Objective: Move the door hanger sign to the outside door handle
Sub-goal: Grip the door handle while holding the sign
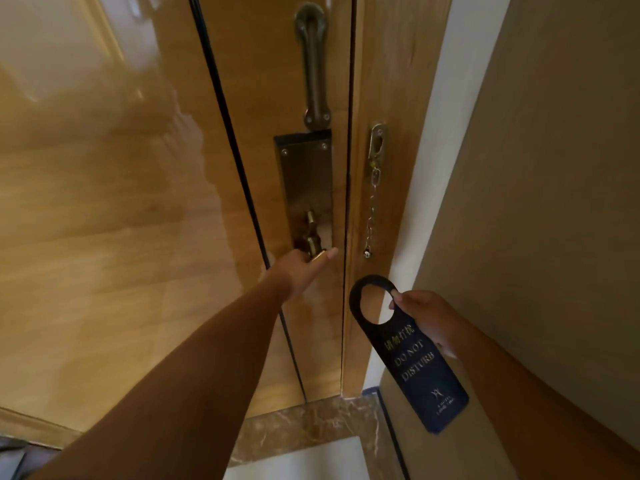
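Note:
My right hand (427, 320) holds a dark blue door hanger sign (415, 362) by the rim of its round hole; it reads "DO NOT DISTURB" in gold. The sign hangs tilted in the air, low and right of the door edge. My left hand (301, 268) is stretched forward and wrapped around the brass inside door handle (313, 244), which sits at the bottom of a metal lock plate (304, 174). The glossy wooden door (121, 220) looks closed against its frame. No outside handle is visible.
A swing-bar guard (313, 64) is mounted above the lock plate. A security chain (372, 209) hangs from the door frame on the right. A beige wall (536, 168) stands close on the right. A marble threshold (311, 424) lies below.

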The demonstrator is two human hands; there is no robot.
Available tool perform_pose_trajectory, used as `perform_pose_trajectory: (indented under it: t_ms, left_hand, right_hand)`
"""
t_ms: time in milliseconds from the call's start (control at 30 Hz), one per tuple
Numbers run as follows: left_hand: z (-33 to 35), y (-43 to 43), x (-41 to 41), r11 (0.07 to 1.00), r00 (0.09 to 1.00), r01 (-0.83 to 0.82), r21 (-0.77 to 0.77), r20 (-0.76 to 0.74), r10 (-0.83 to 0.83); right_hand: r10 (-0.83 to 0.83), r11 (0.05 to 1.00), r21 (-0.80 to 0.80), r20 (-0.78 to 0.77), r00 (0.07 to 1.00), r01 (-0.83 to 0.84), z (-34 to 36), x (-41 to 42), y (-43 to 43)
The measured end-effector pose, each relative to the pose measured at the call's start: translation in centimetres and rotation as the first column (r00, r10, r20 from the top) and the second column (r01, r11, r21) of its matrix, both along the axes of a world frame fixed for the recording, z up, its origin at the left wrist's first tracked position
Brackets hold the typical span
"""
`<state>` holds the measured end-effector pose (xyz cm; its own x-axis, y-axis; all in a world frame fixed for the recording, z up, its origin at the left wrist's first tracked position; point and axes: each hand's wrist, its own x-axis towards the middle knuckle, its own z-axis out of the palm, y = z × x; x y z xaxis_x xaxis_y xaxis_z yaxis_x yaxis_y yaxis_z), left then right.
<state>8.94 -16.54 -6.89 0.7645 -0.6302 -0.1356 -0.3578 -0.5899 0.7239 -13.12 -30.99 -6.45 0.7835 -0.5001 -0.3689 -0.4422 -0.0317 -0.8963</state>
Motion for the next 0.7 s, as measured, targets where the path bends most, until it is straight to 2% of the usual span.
perform_pose_trajectory:
  t_ms: [100, 233, 367, 533, 700]
  left_hand:
    - [-1.7, -0.3, -0.4, 0.972, 0.997, -0.062, -0.227, -0.057, 0.050]
    - [-1.8, -0.2, -0.3, 0.963, 0.991, -0.015, -0.268, -0.132, -0.022]
    - [-1.2, 0.3, -1.0, 0.978, 0.994, -0.017, -0.210, -0.110, -0.007]
    - [0.0, 1.0, -2.1, 0.987, 0.995, -0.086, -0.136, -0.062, 0.078]
    - [-0.5, 2.4, -3.9, 0.991, 0.998, -0.036, -0.128, -0.049, 0.030]
  right_hand:
    - [0.032, 0.999, 0.020, -0.034, 0.999, -0.031, -1.2, 0.3, 0.2]
    - [0.006, 0.995, 0.103, -0.010, 1.000, -0.005, -1.6, 0.9, 0.5]
    - [-0.066, 0.991, 0.121, 0.016, 0.998, 0.064, -1.9, 1.3, 1.2]
    - [-0.060, 0.989, 0.137, 0.038, 0.997, 0.054, -1.4, 1.6, 1.8]
    - [-0.074, 0.984, 0.167, 0.087, 0.993, 0.059, -0.5, 1.7, 1.5]
